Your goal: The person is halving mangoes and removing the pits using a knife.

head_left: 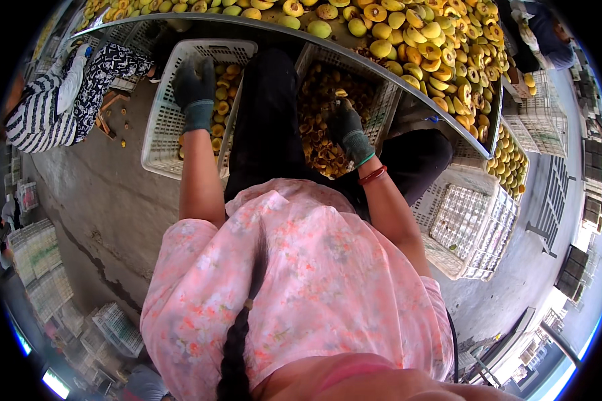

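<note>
My left hand, in a dark green glove, is over a white plastic crate, its fingers apart with nothing visible in them. Beside it in that crate are yellow stone-fruit halves. My right hand, gloved alike, pinches a small piece of yellow stone fruit at its fingertips. Below that hand, a second crate between my legs holds brownish-yellow fruit scraps. Ahead of both hands, a metal-edged table bears a heap of halved yellow fruit.
At the right, a crate of fruit halves stands by white crates. A person in striped and patterned clothing sits at the left, near a small wooden stool. Crate stacks stand at lower left. Another person is at upper right.
</note>
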